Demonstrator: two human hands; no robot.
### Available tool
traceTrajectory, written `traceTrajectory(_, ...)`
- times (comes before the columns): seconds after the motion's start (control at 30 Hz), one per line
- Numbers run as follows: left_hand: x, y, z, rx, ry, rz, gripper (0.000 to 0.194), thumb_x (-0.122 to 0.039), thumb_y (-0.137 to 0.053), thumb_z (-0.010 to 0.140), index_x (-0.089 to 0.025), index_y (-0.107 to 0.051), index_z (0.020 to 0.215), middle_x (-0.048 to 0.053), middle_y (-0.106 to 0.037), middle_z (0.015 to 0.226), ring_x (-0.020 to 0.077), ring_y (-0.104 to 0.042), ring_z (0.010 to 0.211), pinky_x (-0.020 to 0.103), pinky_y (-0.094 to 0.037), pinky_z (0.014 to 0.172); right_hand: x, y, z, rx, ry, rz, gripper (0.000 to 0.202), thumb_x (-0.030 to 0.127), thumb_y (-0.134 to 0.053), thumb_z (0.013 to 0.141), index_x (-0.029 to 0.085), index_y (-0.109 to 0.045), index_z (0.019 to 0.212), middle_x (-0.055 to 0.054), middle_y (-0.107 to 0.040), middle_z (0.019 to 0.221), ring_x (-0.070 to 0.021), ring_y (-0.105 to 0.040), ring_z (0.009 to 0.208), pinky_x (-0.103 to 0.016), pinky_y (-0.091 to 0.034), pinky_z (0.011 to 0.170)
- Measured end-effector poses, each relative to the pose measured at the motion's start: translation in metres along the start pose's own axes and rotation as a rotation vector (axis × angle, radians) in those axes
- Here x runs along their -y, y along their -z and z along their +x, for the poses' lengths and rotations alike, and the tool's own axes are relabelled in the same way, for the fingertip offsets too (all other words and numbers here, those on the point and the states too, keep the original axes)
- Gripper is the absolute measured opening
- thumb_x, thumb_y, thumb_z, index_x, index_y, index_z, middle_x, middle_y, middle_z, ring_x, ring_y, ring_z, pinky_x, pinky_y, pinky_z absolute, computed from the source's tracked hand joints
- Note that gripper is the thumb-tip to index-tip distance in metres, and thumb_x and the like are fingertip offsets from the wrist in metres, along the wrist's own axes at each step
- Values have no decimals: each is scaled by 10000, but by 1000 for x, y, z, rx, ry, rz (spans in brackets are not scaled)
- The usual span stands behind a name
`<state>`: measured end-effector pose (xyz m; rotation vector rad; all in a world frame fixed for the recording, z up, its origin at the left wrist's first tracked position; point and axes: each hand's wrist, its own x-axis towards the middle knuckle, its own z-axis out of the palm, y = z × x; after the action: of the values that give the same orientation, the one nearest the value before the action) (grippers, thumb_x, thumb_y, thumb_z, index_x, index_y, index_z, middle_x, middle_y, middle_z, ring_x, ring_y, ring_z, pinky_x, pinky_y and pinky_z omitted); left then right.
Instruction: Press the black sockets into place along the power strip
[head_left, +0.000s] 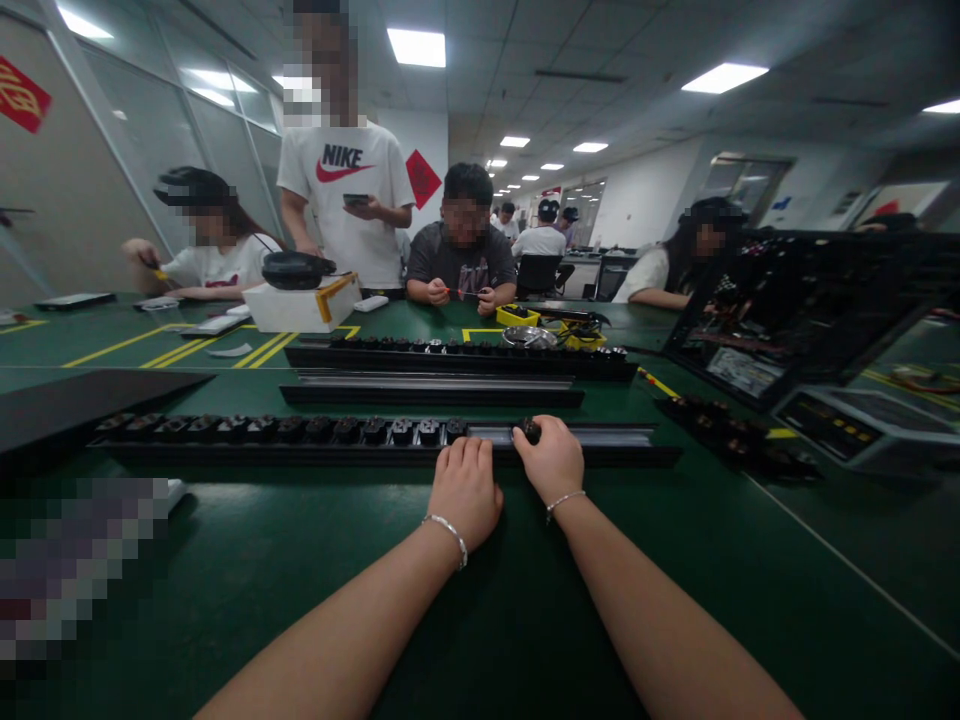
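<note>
A long black metal rail (390, 457) lies across the table in front of me. From its left end to about the middle, a row of black socket modules (289, 429) sits in its channel; the silvery channel (600, 436) shows to the right. The fingers of my left hand (466, 490) are bent over the rail's near edge, just beside the last seated module. My right hand (551, 462) pinches a loose black socket module (531, 430) between thumb and fingers, over the bare part of the channel. Its underside is hidden.
Behind lie a bare rail (427, 393) and a filled rail (465, 358). Loose dark modules (739, 432) are heaped at right, near a grey box-shaped device (862, 425) and a large black open-frame case (810, 310). A white foam box (300, 305) stands behind left. Several people are around.
</note>
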<state>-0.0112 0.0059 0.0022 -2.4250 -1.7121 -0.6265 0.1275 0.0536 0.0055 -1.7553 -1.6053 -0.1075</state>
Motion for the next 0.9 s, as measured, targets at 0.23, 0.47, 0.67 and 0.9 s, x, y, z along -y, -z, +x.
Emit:
traceTrajectory(0.23, -1, -2, 0, -19, -1, -34, 544, -236, -504, 755, -104, -401, 1273, 127, -493, 1262, 259, -364, 1211, 383, -282, 1020, -1, 3, 1, 29, -45, -8, 295, 392, -501, 776, 157, -616, 913, -91, -633, 948, -211, -569, 870, -315, -382, 762)
traceTrajectory(0.47, -4, -1, -1, 10, -20, -64, 566, -236, -494, 761, -140, -371, 1305, 113, -468, 1309, 250, -350, 1237, 387, -287, 1031, -5, 6, 0, 8, -48, -10, 299, 391, -503, 772, 152, -618, 910, -101, -624, 934, -216, -563, 884, -319, -384, 766)
traceTrajectory(0.67, -4, -4, -1, -9, -59, -68, 575, -236, -488, 764, -116, -367, 1312, 120, -458, 1322, 248, -348, 1239, 370, -281, 1041, -12, 8, 2, 23, -42, -3, 312, 411, -505, 767, 154, -615, 904, -96, -625, 938, -218, -560, 881, -319, -387, 760)
traceTrajectory(0.9, -2, -4, 0, -12, -57, -55, 562, -237, -488, 756, -120, -390, 1297, 115, -477, 1292, 251, -364, 1220, 370, -276, 1029, -13, 7, 3, 13, -40, -21, 339, 480, -544, 735, 169, -607, 857, -82, -628, 908, -223, -550, 881, -329, -371, 770)
